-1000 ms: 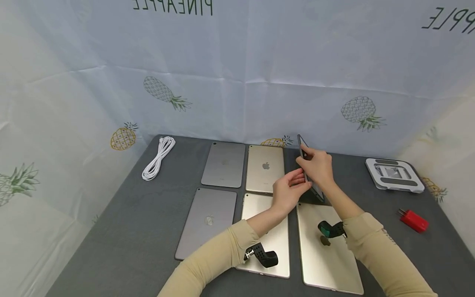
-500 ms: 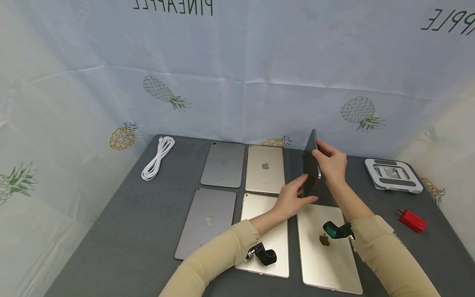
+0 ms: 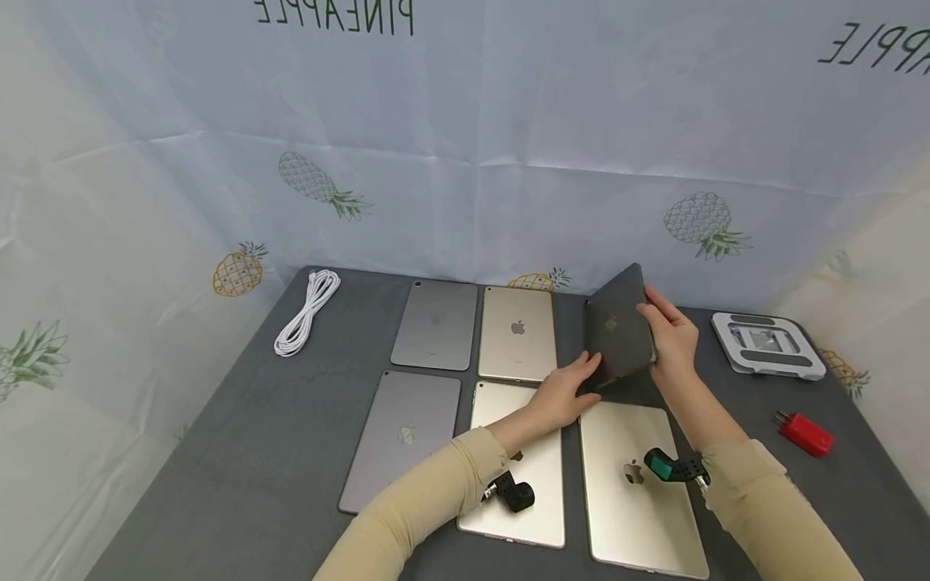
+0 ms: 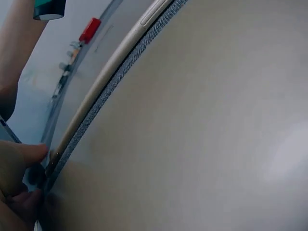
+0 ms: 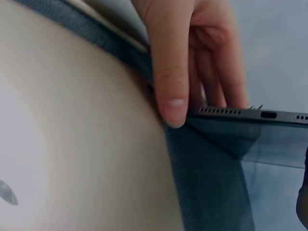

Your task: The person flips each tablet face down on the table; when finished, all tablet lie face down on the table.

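Note:
A dark grey tablet point(image 3: 617, 323) is tilted up at the back right, its logo side facing the camera. My right hand point(image 3: 672, 335) grips its right edge. My left hand point(image 3: 559, 395) is at its lower left corner, index fingertip against the tablet and thumb spread below. In the right wrist view the left hand point(image 5: 192, 53) has its thumb by the end of the tablet's port edge point(image 5: 250, 113), with other fingers behind. In the left wrist view part of the left hand point(image 4: 19, 168) shows beside a gold tablet point(image 4: 192, 120) in the foreground. The right fingertips are mostly hidden.
On the grey table lie gold tablets point(image 3: 519, 331) point(image 3: 643, 492) point(image 3: 538, 516) and grey tablets point(image 3: 436, 327) point(image 3: 403, 440). A white cable point(image 3: 307, 313) is at the back left. At right are a grey-white stand point(image 3: 770, 345) and a red charger point(image 3: 806, 434).
The dark grey tablet has swung from nearly edge-on to showing its logo side. My right hand has moved right with it; the left hand has loosened its pinch and stays near the lower corner.

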### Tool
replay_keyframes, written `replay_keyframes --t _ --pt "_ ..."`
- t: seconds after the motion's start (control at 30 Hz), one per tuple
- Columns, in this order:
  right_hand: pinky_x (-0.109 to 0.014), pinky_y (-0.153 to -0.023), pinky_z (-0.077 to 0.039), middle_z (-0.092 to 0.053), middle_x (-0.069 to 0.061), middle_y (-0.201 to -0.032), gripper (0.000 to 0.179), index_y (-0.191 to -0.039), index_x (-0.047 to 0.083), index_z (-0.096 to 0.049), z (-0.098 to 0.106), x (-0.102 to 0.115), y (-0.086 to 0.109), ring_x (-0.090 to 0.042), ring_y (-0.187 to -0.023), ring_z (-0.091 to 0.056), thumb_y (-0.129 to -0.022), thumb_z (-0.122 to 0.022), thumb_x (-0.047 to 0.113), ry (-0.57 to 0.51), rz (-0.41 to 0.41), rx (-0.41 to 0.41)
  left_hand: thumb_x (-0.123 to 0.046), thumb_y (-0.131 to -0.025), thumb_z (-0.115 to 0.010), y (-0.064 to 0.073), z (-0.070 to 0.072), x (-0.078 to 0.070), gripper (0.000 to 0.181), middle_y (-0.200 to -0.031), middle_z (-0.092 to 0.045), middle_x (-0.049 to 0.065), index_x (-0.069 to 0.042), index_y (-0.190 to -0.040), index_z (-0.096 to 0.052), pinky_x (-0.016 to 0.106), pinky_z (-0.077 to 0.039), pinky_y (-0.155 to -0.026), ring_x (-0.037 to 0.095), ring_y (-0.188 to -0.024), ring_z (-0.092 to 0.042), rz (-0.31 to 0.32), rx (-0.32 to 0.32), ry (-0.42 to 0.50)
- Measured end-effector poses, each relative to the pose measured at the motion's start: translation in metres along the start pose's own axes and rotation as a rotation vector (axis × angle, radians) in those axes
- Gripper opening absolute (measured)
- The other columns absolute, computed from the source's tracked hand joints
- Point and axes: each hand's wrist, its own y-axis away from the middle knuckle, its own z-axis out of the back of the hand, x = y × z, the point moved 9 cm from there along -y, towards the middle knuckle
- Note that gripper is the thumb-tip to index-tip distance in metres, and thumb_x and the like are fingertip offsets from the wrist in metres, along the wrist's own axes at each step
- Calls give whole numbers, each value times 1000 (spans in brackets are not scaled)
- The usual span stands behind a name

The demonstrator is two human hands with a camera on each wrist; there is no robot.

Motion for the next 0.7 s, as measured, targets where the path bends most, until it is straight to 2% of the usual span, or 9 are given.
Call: replay_keyframes --t 0.1,0.2,0.33,0.5,0.6,0.7 --pt "-14 -74 -53 -53 3 -142 45 -131 16 -63 7 -7 -1 -10 -122 -53 -88 -72 8 -68 -47 -18 -21 -98 -62 1 -1 1 64 -154 -33 15 -10 -153 -31 31 -37 -108 25 -136 -40 5 2 -29" --pt "-16 -71 -54 -53 3 -142 45 -131 17 -64 12 -12 -2 -9 -112 -58 -88 -73 9 -89 -76 -27 -19 -98 -60 2 -1 1 62 -153 -35 14 -11 -153 -32 30 -38 -107 24 -135 -42 -3 -11 -68" --pt "-16 -70 -54 -53 3 -142 46 -133 18 -63 13 -12 -3 -6 -105 -59 -88 -73 12 -35 -62 -3 -17 -99 -59 2 1 1 59 -152 -38 13 -12 -152 -34 28 -40 -105 22 -134 -44 -17 -31 -129" --pt "-14 -74 -52 -53 3 -142 48 -135 17 -60 15 -8 -6 -7 -112 -57 -88 -73 14 40 -21 41 -18 -99 -58 1 1 2 58 -152 -38 12 -13 -152 -34 26 -38 -106 19 -136 -41 -22 -28 -170" --pt "-13 -75 -51 -57 5 -137 48 -133 17 -62 20 -7 -7 -7 -112 -57 -87 -75 15 94 -2 24 -19 -99 -58 0 0 2 58 -151 -39 12 -13 -152 -35 26 -37 -107 18 -137 -40 -28 -23 -196" --pt "-13 -73 -50 -63 8 -127 47 -131 17 -64 27 -7 -7 -6 -105 -59 -86 -77 17 145 18 -13 -19 -99 -58 0 -1 1 56 -150 -41 12 -13 -151 -37 26 -37 -107 19 -136 -41 -44 -25 -241"
